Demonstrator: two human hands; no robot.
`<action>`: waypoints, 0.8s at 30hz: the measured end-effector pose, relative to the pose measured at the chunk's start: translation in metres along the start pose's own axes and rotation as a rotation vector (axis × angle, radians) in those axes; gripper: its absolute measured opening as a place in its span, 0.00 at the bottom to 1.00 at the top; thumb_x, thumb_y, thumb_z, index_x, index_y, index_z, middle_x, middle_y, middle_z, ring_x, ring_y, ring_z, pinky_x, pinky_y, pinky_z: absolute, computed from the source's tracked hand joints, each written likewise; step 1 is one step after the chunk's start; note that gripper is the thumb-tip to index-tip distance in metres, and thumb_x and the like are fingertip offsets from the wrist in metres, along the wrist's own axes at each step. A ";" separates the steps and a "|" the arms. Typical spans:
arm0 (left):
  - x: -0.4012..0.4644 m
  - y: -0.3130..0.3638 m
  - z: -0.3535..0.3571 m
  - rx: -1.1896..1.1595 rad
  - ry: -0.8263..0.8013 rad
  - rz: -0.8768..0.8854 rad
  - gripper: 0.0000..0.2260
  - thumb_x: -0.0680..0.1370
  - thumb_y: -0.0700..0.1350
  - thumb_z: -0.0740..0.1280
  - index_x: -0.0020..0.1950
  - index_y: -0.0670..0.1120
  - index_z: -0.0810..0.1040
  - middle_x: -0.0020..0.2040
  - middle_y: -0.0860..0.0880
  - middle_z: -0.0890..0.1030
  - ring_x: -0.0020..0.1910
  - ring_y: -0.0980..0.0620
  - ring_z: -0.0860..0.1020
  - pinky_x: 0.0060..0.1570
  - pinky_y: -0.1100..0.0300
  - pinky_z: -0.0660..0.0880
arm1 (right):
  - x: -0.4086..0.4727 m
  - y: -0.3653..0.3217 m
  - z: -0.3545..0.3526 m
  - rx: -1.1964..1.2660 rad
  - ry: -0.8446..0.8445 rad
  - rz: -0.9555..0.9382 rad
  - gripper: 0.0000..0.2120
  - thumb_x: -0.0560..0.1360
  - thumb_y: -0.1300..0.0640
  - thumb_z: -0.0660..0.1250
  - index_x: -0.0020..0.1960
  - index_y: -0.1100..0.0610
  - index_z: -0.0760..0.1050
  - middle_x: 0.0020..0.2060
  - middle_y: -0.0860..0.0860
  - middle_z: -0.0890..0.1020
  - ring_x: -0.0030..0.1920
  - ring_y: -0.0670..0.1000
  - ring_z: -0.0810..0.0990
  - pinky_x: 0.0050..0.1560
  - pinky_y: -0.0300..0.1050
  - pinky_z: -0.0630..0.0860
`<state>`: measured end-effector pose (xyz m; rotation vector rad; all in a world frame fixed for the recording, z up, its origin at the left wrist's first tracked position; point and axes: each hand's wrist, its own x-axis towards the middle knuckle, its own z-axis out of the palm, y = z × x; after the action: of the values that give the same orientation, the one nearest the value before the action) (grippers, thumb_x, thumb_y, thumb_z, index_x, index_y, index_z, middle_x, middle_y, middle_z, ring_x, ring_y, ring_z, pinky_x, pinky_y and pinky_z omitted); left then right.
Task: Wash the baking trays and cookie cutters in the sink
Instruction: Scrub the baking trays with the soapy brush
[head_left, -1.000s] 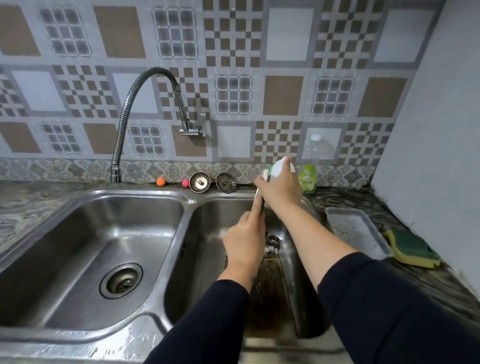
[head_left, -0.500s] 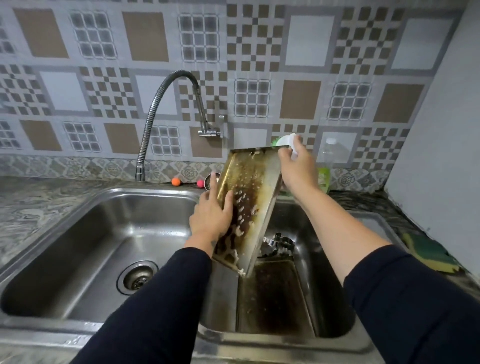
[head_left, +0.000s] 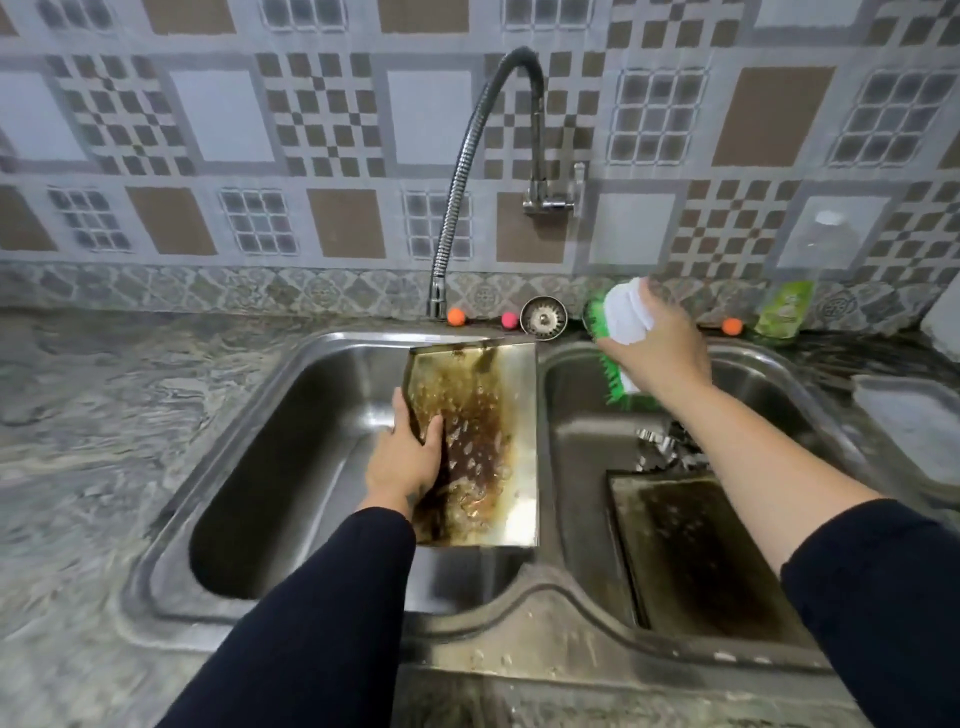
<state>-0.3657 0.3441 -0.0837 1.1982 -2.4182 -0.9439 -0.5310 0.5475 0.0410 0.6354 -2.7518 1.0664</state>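
Observation:
My left hand (head_left: 402, 460) grips the left edge of a greasy, brown-stained baking tray (head_left: 480, 441), which leans in the left sink basin (head_left: 291, 447) against the divider. My right hand (head_left: 657, 345) holds a white scrub brush with green bristles (head_left: 615, 338) above the right basin (head_left: 576, 415). A second dark, dirty baking tray (head_left: 696, 556) lies in the right basin. Metal cookie cutters (head_left: 662, 449) sit behind it, partly hidden by my right forearm.
The flexible faucet (head_left: 467, 156) arches over the left basin. Two sink strainers' spot shows one strainer (head_left: 544, 317), with small orange and pink balls (head_left: 456, 316) on the back ledge. A green soap bottle (head_left: 787, 306) stands at the back right. A grey tray (head_left: 919, 426) rests on the right counter.
My left hand has carried the stained tray from above the right basin into the left basin. My right hand let go of its top edge and stays right with the brush.

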 end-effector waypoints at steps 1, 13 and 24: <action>0.004 -0.014 0.001 0.002 -0.023 -0.045 0.32 0.80 0.61 0.54 0.79 0.57 0.41 0.73 0.39 0.64 0.69 0.38 0.69 0.67 0.47 0.65 | -0.004 0.003 0.004 -0.100 -0.009 0.001 0.40 0.71 0.47 0.71 0.77 0.47 0.54 0.69 0.56 0.70 0.67 0.60 0.70 0.61 0.52 0.69; 0.050 -0.110 0.066 0.066 -0.351 -0.247 0.37 0.79 0.50 0.63 0.79 0.54 0.40 0.73 0.40 0.65 0.69 0.39 0.68 0.69 0.44 0.65 | -0.054 0.064 0.027 -0.498 -0.145 0.101 0.39 0.70 0.50 0.68 0.77 0.45 0.53 0.62 0.57 0.73 0.60 0.62 0.75 0.53 0.53 0.72; 0.049 -0.118 0.064 0.118 -0.391 -0.290 0.36 0.77 0.50 0.66 0.79 0.52 0.49 0.74 0.41 0.62 0.72 0.41 0.63 0.70 0.44 0.63 | -0.064 0.077 0.031 -0.492 -0.212 0.115 0.40 0.70 0.47 0.69 0.76 0.41 0.53 0.67 0.53 0.72 0.63 0.60 0.73 0.55 0.53 0.72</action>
<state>-0.3572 0.2804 -0.2117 1.5656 -2.6740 -1.2349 -0.5044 0.5994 -0.0463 0.5442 -3.0880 0.3151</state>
